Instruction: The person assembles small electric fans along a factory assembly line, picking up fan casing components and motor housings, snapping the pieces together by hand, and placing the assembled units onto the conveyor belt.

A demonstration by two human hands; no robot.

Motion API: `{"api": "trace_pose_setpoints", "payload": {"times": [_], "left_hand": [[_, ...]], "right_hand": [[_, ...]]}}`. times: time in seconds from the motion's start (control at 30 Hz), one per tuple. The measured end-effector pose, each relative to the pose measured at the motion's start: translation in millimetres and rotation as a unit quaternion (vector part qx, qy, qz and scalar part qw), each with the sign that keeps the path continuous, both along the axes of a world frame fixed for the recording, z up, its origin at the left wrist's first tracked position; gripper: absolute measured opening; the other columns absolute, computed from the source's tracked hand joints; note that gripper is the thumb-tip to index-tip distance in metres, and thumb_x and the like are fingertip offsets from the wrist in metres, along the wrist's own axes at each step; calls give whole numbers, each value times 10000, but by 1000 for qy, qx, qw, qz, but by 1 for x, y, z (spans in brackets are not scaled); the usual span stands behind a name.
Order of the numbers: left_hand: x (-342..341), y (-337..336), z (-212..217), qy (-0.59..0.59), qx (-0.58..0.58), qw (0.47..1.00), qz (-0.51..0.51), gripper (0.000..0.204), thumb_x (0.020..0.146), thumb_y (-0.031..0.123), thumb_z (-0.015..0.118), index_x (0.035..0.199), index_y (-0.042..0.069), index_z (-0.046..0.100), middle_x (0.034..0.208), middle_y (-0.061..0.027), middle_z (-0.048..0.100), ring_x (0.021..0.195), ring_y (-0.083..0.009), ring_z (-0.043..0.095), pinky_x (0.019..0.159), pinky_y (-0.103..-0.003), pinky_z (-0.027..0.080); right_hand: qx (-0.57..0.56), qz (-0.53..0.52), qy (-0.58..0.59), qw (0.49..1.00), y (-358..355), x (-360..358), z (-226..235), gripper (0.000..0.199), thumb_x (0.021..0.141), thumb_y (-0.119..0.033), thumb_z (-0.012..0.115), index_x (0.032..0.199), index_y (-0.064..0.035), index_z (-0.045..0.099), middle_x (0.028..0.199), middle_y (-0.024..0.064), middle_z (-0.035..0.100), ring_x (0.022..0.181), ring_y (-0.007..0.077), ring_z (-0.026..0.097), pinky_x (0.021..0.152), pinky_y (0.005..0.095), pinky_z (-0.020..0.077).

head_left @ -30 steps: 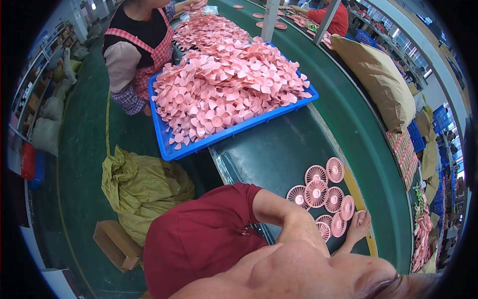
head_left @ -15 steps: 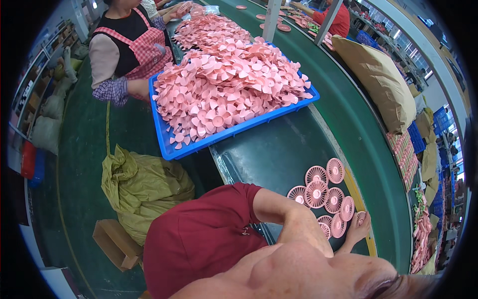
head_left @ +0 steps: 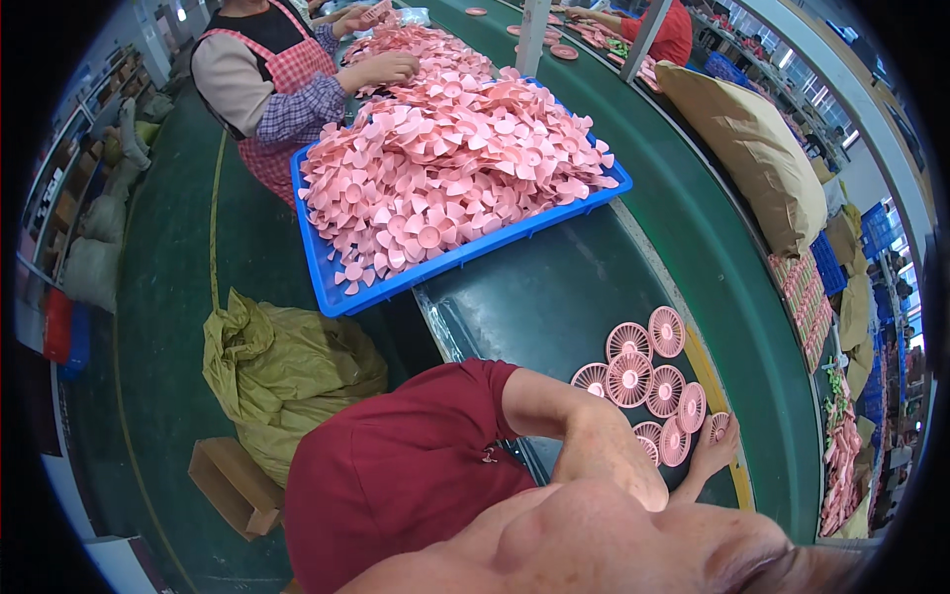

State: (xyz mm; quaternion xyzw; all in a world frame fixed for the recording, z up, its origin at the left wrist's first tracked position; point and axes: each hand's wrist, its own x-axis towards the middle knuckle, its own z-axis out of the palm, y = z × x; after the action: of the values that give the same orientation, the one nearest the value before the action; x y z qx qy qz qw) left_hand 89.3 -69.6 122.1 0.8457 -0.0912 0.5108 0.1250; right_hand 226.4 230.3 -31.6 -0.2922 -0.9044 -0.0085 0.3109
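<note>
At the yellow edge strip on the right, my right hand is closed around a small pink fan guard, its fingers along the outer side. Several more pink round fan guards with radial spokes lie on the dark bench, just left of that hand, some overlapping. My left arm, in a short maroon sleeve, bends across the bench toward them. Its hand is hidden at the lower edge. Beyond the guards, a blue tray holds a high heap of pink three-bladed fan blades.
A co-worker in a checked apron reaches over the heap from the far left. A green conveyor belt runs along the right, with a large brown sack beyond it. An olive sack and a cardboard box stand at left.
The co-worker's arm has risen from beside the blue tray and now reaches over the pink blades. My right hand stays at the same place with the fan guard, nearly still.
</note>
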Motion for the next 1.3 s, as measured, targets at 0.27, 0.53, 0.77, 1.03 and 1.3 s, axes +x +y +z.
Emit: {"api": "trace_pose_setpoints", "payload": {"times": [0.27,0.53,0.77,1.03,1.3], "left_hand": [[0,1,-3,-13,15,1000,2,388,809,241,701,619,13,451,559,-170,396,503,-381,422,480,-465,294],[-5,-15,23,-44,-21,998,-34,381,842,246,671,635,16,450,568,-156,413,509,-379,438,477,-461,310],[-16,-21,42,-55,-70,995,-44,422,883,235,632,624,15,380,567,-138,404,512,-363,427,474,-434,310],[-24,-26,57,-105,-103,989,-20,490,844,409,731,705,-8,515,626,-119,475,561,-317,493,513,-388,382],[-34,-24,60,-79,-68,994,-22,441,848,409,719,785,-12,606,729,-95,581,599,-265,568,506,-351,413]], "right_hand": [[7,-6,7,1000,3,4,0,523,827,-314,722,1256,-46,589,1262,180,593,1150,370,554,977,459,424],[1,2,10,1000,1,0,0,525,828,-324,721,1256,-52,586,1262,180,593,1149,372,553,974,457,423],[9,-2,10,1000,-1,1,1,528,827,-329,722,1257,-56,583,1261,179,593,1140,373,556,969,460,425],[-3,-7,15,1000,1,2,-2,536,827,-344,719,1262,-63,582,1262,176,593,1153,370,547,978,463,419],[-10,-1,16,1000,-1,1,1,532,827,-331,717,1263,-58,584,1271,178,589,1163,372,539,987,464,415]]}}
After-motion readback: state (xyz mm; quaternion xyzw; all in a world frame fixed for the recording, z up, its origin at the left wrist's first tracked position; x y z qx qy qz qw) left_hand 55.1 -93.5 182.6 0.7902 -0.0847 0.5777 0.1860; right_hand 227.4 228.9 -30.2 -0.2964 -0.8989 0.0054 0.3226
